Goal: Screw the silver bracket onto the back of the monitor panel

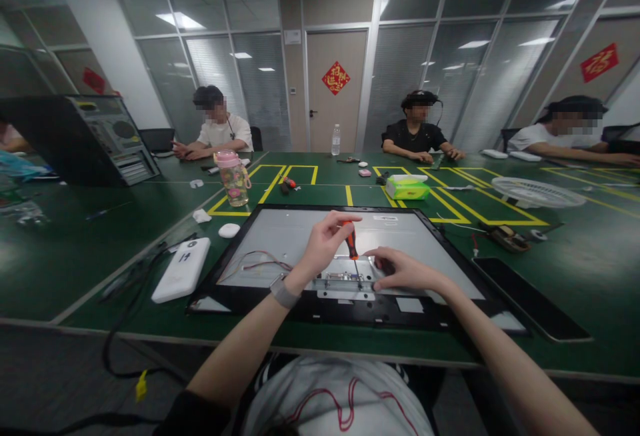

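Observation:
My left hand (324, 244) grips the orange-and-black handle of a screwdriver (352, 243) from above. The screwdriver stands nearly upright, its tip down at a metal bracket (345, 295) near the panel's front edge. My right hand (407, 271) rests beside the bracket, thumb and index finger apart, close to the screwdriver's shaft. A dark patch under its curled fingers cannot be made out. Beneath both hands lies a flat display panel (280, 226) with a grey back and black frame. Thin wires (260, 259) run across its left side.
A white power bank (181, 269) lies left of the panel, a black phone (530, 299) to its right. Farther back stand a pink-lided bottle (233, 179), a green tissue pack (407, 187) and a white ring (537, 193). Several people sit across the green table (300, 346).

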A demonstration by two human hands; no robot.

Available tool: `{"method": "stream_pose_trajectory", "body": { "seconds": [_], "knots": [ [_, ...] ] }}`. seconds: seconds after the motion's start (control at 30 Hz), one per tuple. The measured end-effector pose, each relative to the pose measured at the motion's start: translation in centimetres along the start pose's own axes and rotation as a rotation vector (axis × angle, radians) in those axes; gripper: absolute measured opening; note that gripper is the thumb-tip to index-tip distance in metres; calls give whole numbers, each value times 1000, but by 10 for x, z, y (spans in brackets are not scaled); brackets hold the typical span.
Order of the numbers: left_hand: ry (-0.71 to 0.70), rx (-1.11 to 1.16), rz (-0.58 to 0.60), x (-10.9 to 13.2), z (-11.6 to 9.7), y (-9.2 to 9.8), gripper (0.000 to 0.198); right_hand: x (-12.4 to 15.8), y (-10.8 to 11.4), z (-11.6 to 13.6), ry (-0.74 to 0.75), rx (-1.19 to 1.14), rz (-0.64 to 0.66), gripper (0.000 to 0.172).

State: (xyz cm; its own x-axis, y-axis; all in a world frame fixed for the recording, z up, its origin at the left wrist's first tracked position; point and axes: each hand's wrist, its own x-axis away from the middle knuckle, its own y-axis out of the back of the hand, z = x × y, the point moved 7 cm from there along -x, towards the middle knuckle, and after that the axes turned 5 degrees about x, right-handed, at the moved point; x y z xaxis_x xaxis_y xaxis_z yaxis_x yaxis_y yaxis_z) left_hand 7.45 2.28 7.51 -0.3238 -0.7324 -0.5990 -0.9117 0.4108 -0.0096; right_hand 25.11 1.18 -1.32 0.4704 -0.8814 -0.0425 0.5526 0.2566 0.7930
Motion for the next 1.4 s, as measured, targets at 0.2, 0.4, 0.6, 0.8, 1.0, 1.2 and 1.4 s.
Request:
{"method": "stream_pose_trajectory", "body": {
  "seconds": [0.2,0.4,0.6,0.8,1.0,1.2,1.4],
  "knots": [
    [33,67,4,0,3,0,29,-1,0,-1,2,8,-1,72],
    [57,72,12,2,7,-2,32,-2,0,-1,5,14,1,72],
    [7,0,-35,1,3,0,29,-2,0,-1,8,12,-5,72],
    [81,193,82,1,10,-7,36,-1,0,-1,8,20,1,73],
    [12,82,19,4,3,-6,30,-1,0,-1,1,15,-1,72],
    [68,190,94,1,9,-4,34,-1,-1,-2,7,23,6,74],
    [32,48,61,2,0,-5,32,-2,0,-2,14,39,4,74]
  ]
}}
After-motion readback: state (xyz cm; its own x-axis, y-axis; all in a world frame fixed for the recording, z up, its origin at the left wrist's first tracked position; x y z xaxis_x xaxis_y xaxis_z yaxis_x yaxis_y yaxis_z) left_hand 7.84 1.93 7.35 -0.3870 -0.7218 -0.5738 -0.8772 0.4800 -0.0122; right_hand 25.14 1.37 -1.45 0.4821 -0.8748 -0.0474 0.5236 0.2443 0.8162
